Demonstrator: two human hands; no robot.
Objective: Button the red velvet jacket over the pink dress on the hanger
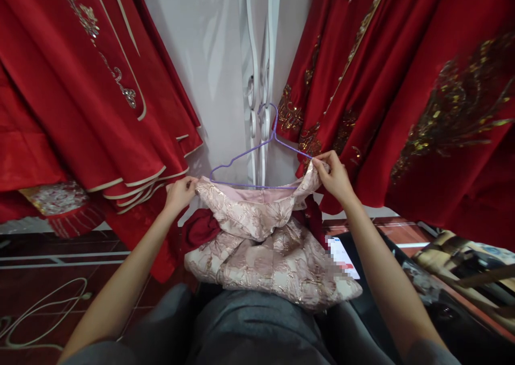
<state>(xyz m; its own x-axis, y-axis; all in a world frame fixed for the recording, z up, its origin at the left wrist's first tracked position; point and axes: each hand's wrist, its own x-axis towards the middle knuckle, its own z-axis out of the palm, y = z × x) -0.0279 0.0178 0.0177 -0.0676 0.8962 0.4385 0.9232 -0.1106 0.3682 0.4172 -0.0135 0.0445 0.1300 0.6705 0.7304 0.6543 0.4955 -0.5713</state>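
A pale pink brocade dress (pixel 277 263) with metallic floral patterning lies bunched across my lap, its neckline stretched out in front of me. My left hand (pixel 182 192) pinches the left end of the neckline. At the other end, my right hand (pixel 333 176) grips the right shoulder edge between thumb and fingers, close to the hanger's right arm. The purple wire hanger (pixel 245 155) is partly within the dress opening, its hook upward beside the white scrollwork. Its right tip is hidden by the cloth and my right hand.
Red embroidered gowns (pixel 88 86) hang on the left, and sequined red gowns (pixel 386 97) on the right. White scrolled metalwork (pixel 257 81) stands between them. A phone (pixel 341 257) with a lit screen lies by my right forearm. A white cable (pixel 44 314) coils on the floor.
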